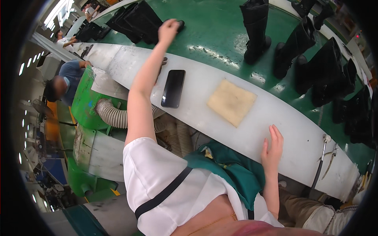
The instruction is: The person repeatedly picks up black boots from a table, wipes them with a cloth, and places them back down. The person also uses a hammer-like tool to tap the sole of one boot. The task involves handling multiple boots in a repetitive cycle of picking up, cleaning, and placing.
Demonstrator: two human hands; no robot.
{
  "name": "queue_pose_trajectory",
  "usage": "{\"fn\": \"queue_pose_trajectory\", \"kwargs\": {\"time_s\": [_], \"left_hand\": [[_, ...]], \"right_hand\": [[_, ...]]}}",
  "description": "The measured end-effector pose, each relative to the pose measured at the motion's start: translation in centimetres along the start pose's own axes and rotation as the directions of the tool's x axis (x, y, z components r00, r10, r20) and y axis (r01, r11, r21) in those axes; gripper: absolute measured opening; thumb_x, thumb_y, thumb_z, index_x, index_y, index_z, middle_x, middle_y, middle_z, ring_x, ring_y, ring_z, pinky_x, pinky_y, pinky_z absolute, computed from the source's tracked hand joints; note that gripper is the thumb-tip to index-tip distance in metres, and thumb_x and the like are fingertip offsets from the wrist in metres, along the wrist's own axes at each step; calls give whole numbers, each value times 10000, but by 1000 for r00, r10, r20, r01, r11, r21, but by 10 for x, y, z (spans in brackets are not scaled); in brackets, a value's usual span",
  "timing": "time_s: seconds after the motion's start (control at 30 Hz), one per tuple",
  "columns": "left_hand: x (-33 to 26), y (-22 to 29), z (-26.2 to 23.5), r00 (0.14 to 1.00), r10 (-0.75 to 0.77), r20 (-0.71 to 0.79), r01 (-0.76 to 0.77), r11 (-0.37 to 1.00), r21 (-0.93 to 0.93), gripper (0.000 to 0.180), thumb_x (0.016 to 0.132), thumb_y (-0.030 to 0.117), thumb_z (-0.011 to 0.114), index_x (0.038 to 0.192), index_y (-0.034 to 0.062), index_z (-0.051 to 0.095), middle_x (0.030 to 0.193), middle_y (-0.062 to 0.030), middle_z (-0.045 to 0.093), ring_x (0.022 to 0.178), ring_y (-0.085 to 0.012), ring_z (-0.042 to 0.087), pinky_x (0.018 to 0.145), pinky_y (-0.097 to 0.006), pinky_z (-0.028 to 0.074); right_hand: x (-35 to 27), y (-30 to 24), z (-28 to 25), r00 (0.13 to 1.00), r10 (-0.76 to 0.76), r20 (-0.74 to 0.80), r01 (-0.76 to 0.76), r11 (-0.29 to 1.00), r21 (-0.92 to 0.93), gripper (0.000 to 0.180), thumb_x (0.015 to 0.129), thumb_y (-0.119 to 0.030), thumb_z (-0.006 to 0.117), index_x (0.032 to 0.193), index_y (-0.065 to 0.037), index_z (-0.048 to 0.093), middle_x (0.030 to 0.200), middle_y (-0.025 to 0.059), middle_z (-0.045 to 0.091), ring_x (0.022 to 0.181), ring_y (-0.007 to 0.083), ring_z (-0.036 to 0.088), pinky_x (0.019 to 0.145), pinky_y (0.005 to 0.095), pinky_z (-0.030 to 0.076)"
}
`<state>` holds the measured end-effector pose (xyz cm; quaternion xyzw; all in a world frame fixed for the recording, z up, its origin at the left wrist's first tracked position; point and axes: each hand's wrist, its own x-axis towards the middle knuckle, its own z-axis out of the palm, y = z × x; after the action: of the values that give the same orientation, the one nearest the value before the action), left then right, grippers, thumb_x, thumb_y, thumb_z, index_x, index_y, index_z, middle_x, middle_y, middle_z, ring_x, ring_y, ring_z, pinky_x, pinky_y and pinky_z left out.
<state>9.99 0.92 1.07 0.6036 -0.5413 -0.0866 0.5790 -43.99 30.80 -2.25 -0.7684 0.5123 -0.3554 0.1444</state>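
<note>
My left arm stretches across the white bench to the green surface beyond. There my left hand [168, 32], its fingers curled closed, is at the foot of a tall black boot [143, 19] in a group at the far left; the exact grip is partly hidden. My right hand [273, 147] is at the bench's near edge, fingers extended and apart, holding nothing. Between the hands, a black smartphone [173, 89] and a folded pale yellow cloth [231, 103] lie on the bench [197, 86]. A small dark object [163, 61] shows partly beside my left forearm.
More tall black boots [256, 31] stand on the green surface [208, 43], several toward the right. A long-handled metal tool [322, 157] lies at the bench's right end. Green machinery [84, 102] with a ribbed hose [112, 114] is at left, near a co-worker in blue [71, 76].
</note>
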Motion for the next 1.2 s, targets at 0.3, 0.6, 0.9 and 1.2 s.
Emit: {"fn": "queue_pose_trajectory", "kwargs": {"time_s": [0.3, 0.6, 0.9, 1.2], "left_hand": [[74, -66, -131, 878, -128, -462, 115, 992, -56, 922, 700, 393, 819, 1348, -87, 373, 1233, -231, 571, 1168, -326, 548, 987, -381, 437], [80, -2, -84, 912, -79, -402, 214, 929, 304, 712, 764, 542, 709, 903, -153, 648, 927, -263, 685, 892, -353, 673, 842, -389, 500], [-40, 193, -69, 969, -246, -7, 218, 870, -442, 254, 864, 192, 694, 933, -48, 649, 861, -107, 684, 720, -202, 677, 627, -301, 541], [-194, 317, 2, 979, -62, 194, 191, 612, -768, 246, 895, 139, 634, 1090, -10, 628, 987, -116, 685, 839, -215, 688, 731, -332, 568]], "right_hand": [[0, 4, 4, 998, -57, 21, 57, 998, -18, 472, 819, 33, 561, 1283, -41, 519, 1311, 185, 511, 1178, 376, 503, 997, 438, 406], [1, 1, 5, 998, -54, 14, 54, 998, -31, 419, 818, 52, 562, 1224, -50, 570, 1278, 158, 541, 1157, 340, 523, 989, 405, 421], [-2, 10, 0, 989, -116, -89, 120, 992, 32, 348, 851, 19, 548, 1190, -46, 599, 1265, 133, 567, 1167, 313, 534, 991, 391, 423], [79, -66, -14, 979, 38, -198, 98, 768, 633, 383, 973, -176, 436, 1322, -42, 519, 1317, 124, 554, 1225, 270, 512, 1040, 349, 355]]}}
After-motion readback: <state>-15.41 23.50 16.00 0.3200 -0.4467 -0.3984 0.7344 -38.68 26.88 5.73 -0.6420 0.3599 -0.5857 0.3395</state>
